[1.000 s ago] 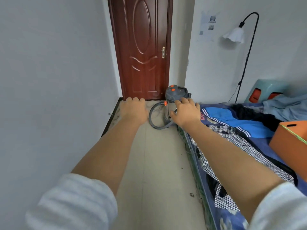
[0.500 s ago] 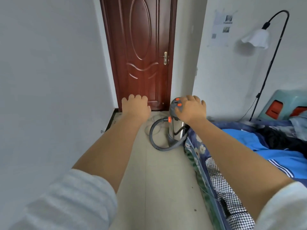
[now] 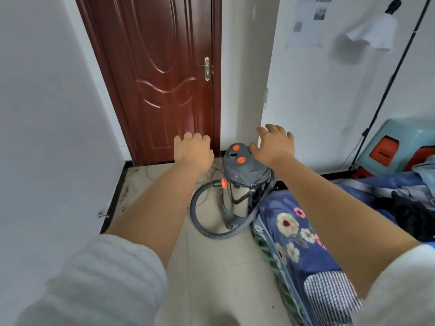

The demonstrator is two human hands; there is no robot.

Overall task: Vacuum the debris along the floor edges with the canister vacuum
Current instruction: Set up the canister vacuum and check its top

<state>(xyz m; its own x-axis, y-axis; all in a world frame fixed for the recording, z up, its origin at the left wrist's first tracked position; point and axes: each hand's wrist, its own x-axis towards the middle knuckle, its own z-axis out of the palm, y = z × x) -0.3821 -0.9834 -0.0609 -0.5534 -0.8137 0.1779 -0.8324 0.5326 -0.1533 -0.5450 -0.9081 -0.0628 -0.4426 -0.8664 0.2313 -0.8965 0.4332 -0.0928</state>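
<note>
**A:** Where is the vacuum (image 3: 244,182)?

**B:** On the floor (image 3: 211,267), at about 12 o'clock from the person. It stands upright just in front of the door (image 3: 160,78), right beside the corner of the bed (image 3: 294,234).

**A:** Are the hands holding it?

**B:** No. The left hand (image 3: 194,150) is in the air at 11 o'clock, fingers loose and spread, nothing in it. The right hand (image 3: 274,145) is at 1 o'clock, open too — it looks to be over the far side of the gray top, but I cannot tell if it touches.

**A:** Will it be heavy?

**B:** I think so. The body looks like a metal can with a hard gray lid, so it is stiff and a bit slippery. The hose (image 3: 200,222) is soft and bendy. It loops on the floor at 10 o'clock from the can and curls round the front.

**A:** Where should they take hold?

**B:** My guess — take the hose, away from the orange ring (image 3: 223,183) where it plugs in, to aim it along the wall edge. I cannot see its far end. To move the can, hold the top with a full hand. Pulling the hose hard could tip it.

**A:** Is there dirt?

**B:** Yes, specks and thin strings lie by the dark baseboard (image 3: 115,196) at 10 o'clock.
</note>
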